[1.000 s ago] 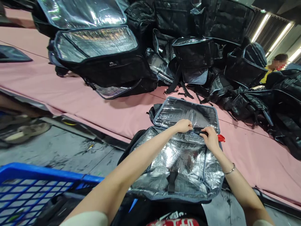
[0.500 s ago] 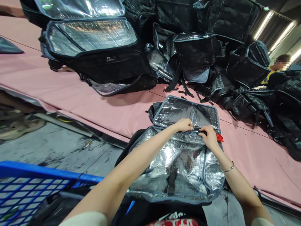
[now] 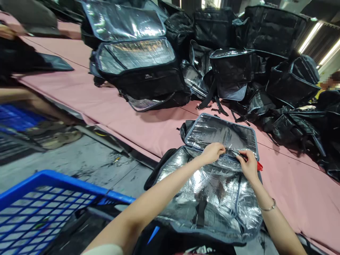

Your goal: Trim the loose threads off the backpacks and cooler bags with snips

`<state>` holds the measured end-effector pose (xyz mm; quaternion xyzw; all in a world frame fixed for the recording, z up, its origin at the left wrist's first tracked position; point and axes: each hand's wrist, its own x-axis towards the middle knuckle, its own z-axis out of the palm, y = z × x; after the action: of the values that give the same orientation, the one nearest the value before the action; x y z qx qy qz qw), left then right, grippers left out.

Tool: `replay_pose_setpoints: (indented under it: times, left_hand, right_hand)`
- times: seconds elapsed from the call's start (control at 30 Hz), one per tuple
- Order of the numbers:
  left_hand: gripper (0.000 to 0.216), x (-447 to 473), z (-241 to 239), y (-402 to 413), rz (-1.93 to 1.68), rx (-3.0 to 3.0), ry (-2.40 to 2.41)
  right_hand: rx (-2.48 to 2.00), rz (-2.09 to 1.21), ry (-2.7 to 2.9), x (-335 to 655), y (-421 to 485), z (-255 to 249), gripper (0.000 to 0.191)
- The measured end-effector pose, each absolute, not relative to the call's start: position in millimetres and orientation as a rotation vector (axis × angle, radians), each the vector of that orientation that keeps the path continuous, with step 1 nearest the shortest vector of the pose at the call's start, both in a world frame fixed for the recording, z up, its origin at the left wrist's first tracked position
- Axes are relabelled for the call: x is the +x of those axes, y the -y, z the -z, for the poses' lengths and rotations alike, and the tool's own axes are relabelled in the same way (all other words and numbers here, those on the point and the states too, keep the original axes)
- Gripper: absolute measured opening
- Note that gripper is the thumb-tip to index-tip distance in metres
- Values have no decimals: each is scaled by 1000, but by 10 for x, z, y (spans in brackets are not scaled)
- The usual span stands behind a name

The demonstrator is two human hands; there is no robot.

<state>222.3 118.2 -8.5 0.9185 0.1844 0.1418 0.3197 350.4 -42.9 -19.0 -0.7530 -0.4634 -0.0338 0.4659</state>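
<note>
An opened insulated bag (image 3: 209, 198) with silver foil lining lies in front of me, its lid (image 3: 223, 132) flipped back onto the pink table (image 3: 111, 109). My left hand (image 3: 212, 153) pinches the foil at the seam between lid and body. My right hand (image 3: 248, 164) is closed on a red-handled tool (image 3: 258, 165) whose tip touches the same seam. A bracelet sits on my right wrist.
A heap of black insulated bags (image 3: 148, 71) fills the far side of the table. A blue plastic crate (image 3: 45, 209) stands at lower left on the grey floor. Another person (image 3: 332, 83) is at the far right edge.
The view has swung, shifting everything right and down. Both hands stay at the seam; my right hand has edged a little closer to my left.
</note>
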Motion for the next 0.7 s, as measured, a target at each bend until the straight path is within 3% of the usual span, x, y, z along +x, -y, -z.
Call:
replay_pose_setpoints:
  times: [0.3, 0.7]
  left_hand:
    - [14, 1252, 193, -1976, -679, 2023, -1225]
    - [41, 1196, 84, -1452, -772, 1506, -871]
  right_hand:
    - [-1890, 56, 1050, 3386, 462, 249, 24]
    - [-1892, 57, 1111, 3323, 551, 150, 29]
